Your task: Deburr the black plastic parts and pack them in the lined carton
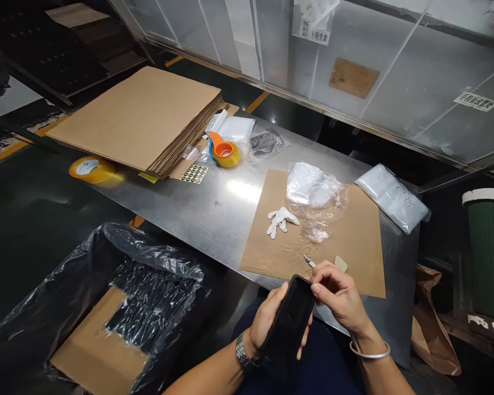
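My left hand point(267, 319) is wrapped around a black phone case point(290, 318), held tilted with its hollow side facing up, close to my body. At the case's upper right corner, the fingertips of my right hand point(338, 293) are pinched on the rim; anything tiny between them is hidden. A craft knife point(309, 261) lies just beyond my right hand, its handle partly covered. Beside it is a small beige piece point(340, 264). Both rest on a cardboard sheet point(267, 252), along with a white glove point(282, 221) and clear plastic bags point(313, 186).
Stacked cardboard point(135, 115), an orange tape dispenser point(224, 152), a tape roll point(91, 169) and round stickers point(194, 174) occupy the metal table's point(206, 214) left side. A plastic-lined box point(102, 340) with wrapped black items stands lower left. A bag pack point(393, 197) lies right, near a green bin point(489, 252).
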Motion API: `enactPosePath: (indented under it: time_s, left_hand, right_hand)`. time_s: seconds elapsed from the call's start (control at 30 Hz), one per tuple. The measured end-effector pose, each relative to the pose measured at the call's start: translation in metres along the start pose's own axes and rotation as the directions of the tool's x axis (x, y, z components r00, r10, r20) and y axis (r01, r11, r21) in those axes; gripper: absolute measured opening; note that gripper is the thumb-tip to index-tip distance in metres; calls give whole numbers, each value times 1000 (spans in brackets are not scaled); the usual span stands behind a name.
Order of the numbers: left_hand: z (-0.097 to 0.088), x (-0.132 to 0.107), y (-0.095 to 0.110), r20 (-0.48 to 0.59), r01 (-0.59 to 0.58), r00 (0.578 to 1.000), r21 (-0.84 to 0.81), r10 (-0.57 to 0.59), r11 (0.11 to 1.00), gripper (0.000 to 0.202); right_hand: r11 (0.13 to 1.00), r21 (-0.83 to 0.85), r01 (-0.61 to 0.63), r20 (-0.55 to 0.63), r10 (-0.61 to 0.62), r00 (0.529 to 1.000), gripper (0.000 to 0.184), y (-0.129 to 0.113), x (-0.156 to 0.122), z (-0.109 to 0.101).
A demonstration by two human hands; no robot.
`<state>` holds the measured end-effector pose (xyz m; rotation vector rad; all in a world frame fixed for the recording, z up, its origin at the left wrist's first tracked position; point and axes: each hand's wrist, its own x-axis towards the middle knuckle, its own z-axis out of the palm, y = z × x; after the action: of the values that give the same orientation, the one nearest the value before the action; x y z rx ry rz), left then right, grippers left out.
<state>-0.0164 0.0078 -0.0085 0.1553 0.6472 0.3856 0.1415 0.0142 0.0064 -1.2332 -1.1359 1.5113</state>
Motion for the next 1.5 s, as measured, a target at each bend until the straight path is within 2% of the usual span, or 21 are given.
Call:
enactPosePath:
  time_s: [0.17, 0.3, 0.37, 0.43, 0.47, 0.53, 0.57, 0.6, 0.63, 0.73, 0.8, 0.87, 0.97, 1.2, 1.5]
  left_hand:
    - [-6, 2, -3, 32, 44, 998, 14, -44, 999, 77]
    - [-7, 1, -6, 38, 40, 998, 21, -41, 999, 78]
    - [-5, 0, -4, 10, -7, 1000, 61, 7, 998, 76]
    - [-2, -1, 1, -54, -120, 990, 189, 132, 975, 67]
    - [0, -1, 4, -89, -203, 967, 292, 238, 935, 59]
    - [3, -1, 10, -130, -348, 871, 517, 474, 782, 45]
    - [4, -1, 13, -129, -382, 820, 601, 557, 702, 42]
    - [4, -1, 15, -128, -391, 792, 646, 597, 656, 41]
    - [4, -1, 16, -134, -379, 796, 650, 590, 659, 42]
    - [5, -6, 18, -138, -307, 899, 477, 415, 824, 46]
    - [7, -13, 18, -86, -252, 952, 327, 294, 911, 45]
    - [9, -21, 19, -18, -204, 977, 243, 215, 948, 45]
    - [13, -29, 19, 14, -162, 987, 200, 163, 966, 46]
    - [19, -29, 18, -72, -168, 980, 191, 185, 967, 46]
    - [18, -26, 14, -142, -167, 971, 183, 195, 969, 44]
  right_hand:
    - [994, 80, 81, -5, -81, 997, 13, -4, -3, 4]
    - [993, -64, 103, 21, -102, 995, 10, -10, -5, 2]
    - [989, -110, 98, 17, -97, 995, 14, -9, -6, 2]
    - [994, -103, 40, -22, -42, 999, 26, -4, -6, 5]
    - [995, -97, -5, -57, 0, 998, 35, 0, -6, 7]
    - [989, -102, -110, -135, 96, 986, 50, 9, -6, 12]
    - [983, -101, -156, -165, 138, 977, 52, 13, -5, 14]
    - [978, -85, -190, -190, 171, 967, 50, 16, -4, 16]
    - [977, -47, -209, -212, 195, 958, 45, 18, -3, 17]
    - [965, 168, -200, -256, 238, 937, 34, 17, 1, 16]
    - [935, 301, -188, -296, 279, 913, 31, 13, 3, 12]
    - [912, 368, -183, -329, 312, 892, 30, 10, 4, 8]
    - [911, 379, -161, -360, 306, 881, 31, 8, 4, 5]
    - [949, 299, -99, -428, 226, 875, 33, 15, 0, 6]
    - [987, 153, -45, -457, 112, 882, 34, 18, -4, 5]
